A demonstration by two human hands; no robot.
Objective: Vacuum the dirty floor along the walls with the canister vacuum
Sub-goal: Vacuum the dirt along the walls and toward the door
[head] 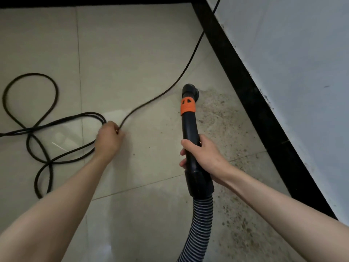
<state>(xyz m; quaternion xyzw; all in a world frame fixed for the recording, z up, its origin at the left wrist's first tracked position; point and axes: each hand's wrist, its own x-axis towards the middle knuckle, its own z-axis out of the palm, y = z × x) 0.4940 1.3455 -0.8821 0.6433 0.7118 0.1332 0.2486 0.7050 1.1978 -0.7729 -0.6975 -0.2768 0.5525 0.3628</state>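
My right hand [204, 157] grips the black vacuum wand [188, 125], which has an orange collar [187, 106]. The wand's nozzle [189, 90] points down at the tile floor near the black baseboard [251, 95]. A ribbed hose [198, 229] runs from the wand toward the bottom edge. My left hand [109, 138] is closed on the black power cord [154, 97], holding several strands of it. Brown dirt specks [226, 118] cover the tiles along the wall, from the nozzle toward the lower right. The canister is out of sight.
Loose cord loops [32, 114] lie on the tiles at the left. The cord climbs up the white wall [292, 53] at the top right. A second black baseboard [94, 0] runs along the top edge. Beige tiles [132, 44] fill the middle.
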